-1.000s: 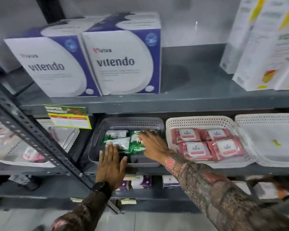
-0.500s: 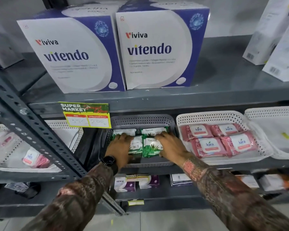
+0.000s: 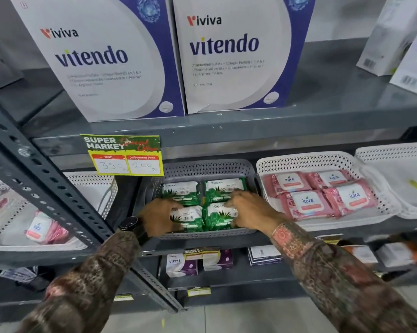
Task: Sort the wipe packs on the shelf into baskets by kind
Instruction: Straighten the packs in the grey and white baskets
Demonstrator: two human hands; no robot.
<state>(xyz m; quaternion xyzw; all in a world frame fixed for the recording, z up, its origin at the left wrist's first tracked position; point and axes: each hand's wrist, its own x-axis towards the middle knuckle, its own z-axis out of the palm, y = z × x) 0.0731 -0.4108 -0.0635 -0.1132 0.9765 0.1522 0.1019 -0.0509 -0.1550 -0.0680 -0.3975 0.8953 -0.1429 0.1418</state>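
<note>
A grey basket (image 3: 202, 168) on the middle shelf holds several green wipe packs laid in two rows. My left hand (image 3: 158, 218) curls round the left edge of the front-left green pack (image 3: 190, 218). The right edge of the front-right green pack (image 3: 218, 216) is pinched by my right hand (image 3: 249, 212). The two back green packs (image 3: 223, 188) lie untouched. Right of the grey basket, a white basket (image 3: 299, 162) holds several pink wipe packs (image 3: 308, 203).
Another white basket (image 3: 395, 152) with a white liner stands at the far right. A white basket (image 3: 94, 186) at the left holds a pink pack (image 3: 38, 228). A slanted steel post (image 3: 46, 188) crosses in front. Large boxes (image 3: 106, 56) sit on the shelf above.
My left hand has gone from the basket's front rim onto the packs. Both hands now close on the two front green packs. The camera has come nearer.
</note>
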